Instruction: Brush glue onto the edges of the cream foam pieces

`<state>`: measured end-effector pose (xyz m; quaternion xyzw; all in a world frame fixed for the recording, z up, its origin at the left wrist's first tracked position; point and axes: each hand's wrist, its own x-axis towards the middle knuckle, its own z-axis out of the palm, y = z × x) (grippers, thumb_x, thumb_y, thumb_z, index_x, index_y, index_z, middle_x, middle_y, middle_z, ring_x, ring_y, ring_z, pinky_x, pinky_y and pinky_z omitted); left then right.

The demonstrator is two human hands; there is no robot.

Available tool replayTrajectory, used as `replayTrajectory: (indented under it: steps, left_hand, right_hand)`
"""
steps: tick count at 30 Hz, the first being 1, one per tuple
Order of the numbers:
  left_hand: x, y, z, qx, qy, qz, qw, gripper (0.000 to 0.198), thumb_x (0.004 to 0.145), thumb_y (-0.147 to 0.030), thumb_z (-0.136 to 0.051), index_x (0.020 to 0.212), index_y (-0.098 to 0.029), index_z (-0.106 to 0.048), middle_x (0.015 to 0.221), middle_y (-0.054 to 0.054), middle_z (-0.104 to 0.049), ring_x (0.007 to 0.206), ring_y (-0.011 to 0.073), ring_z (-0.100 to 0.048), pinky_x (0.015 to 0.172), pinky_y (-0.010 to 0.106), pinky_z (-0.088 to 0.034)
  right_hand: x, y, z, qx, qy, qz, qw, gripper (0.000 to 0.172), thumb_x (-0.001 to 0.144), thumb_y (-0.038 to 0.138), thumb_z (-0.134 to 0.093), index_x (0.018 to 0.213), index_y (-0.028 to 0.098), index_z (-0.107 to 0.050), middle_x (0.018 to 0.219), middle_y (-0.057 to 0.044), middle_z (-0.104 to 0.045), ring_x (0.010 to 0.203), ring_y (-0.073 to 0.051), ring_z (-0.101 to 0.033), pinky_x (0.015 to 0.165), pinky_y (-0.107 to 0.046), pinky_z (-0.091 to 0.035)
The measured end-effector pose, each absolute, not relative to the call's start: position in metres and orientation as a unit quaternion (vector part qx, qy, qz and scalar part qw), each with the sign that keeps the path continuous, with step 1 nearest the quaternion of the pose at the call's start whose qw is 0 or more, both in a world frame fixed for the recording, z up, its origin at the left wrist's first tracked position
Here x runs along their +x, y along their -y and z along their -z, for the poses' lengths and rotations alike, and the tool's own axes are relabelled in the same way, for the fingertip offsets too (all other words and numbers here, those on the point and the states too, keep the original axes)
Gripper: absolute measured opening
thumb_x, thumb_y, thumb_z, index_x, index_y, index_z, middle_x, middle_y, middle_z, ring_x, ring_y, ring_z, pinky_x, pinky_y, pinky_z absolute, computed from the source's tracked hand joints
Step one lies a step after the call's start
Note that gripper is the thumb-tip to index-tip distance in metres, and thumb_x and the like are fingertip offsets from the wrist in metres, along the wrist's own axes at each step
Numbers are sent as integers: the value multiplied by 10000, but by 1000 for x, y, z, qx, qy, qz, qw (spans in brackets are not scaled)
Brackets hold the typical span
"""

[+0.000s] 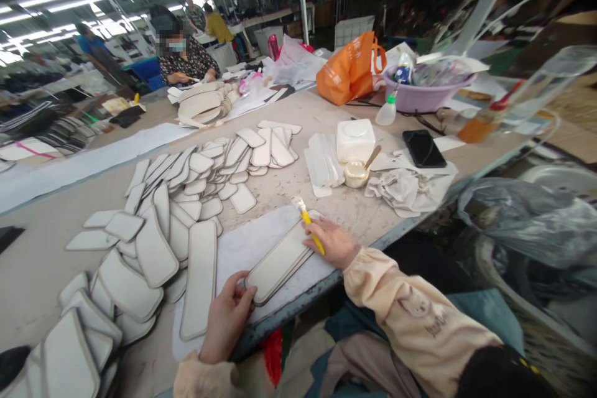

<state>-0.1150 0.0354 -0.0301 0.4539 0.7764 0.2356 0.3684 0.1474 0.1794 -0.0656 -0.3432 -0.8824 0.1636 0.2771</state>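
Note:
My right hand [334,244] is closed around a small brush with a yellow handle [318,244], bristles pointing up and away from me. It is over the far end of a long white panel with rounded corners [280,260], which lies on one or more similar panels. My left hand [229,310] pinches the near left end of this panel between thumb and fingers. Under the panels is a white sheet [249,229]. Another long white panel [199,280] lies just left of my left hand. Beyond the brush stands a small cup of pale paste [356,174] with a stick in it.
Overlapping white panels [149,245] cover the table's left side. A white container [356,140], crumpled paper [402,191], a black phone [423,149] and a squeeze bottle [386,112] stand or lie to the right. Behind are an orange bag [347,71] and a purple basin [426,94]. A masked co-worker [186,59] sits across.

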Motion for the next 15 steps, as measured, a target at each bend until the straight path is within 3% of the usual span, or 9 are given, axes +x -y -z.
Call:
replayTrajectory:
  steps: [4,9,15]
  left_hand:
    - [-117,-33,35,461,-781,-238,348,427,809,-446,-535,1164,-209,-519,606,-58,-560,586,187,-606,607,295,-434]
    - [-119,-32,45,477,-776,-249,328,376,821,-343,-505,1162,-191,-549,606,-52,-548,584,167,-597,610,276,-420]
    - [-119,-33,47,469,-776,-259,332,395,818,-315,-502,1178,-159,-547,628,-45,-537,565,161,-594,587,275,-424]
  right_hand:
    - [162,-191,69,-389,856,-130,314,125,919,250,-519,1038,214,-528,1059,-104,-675,1192,-264,-559,982,-461,-477]
    - [161,-194,83,-463,803,-115,358,191,895,252,-519,1081,213,-500,1015,-98,-682,868,-244,-680,725,-375,-572]
    - [155,-194,74,-449,773,-144,425,243,861,245,-552,1092,240,-475,1030,-79,-680,944,-250,-679,770,-384,-571]
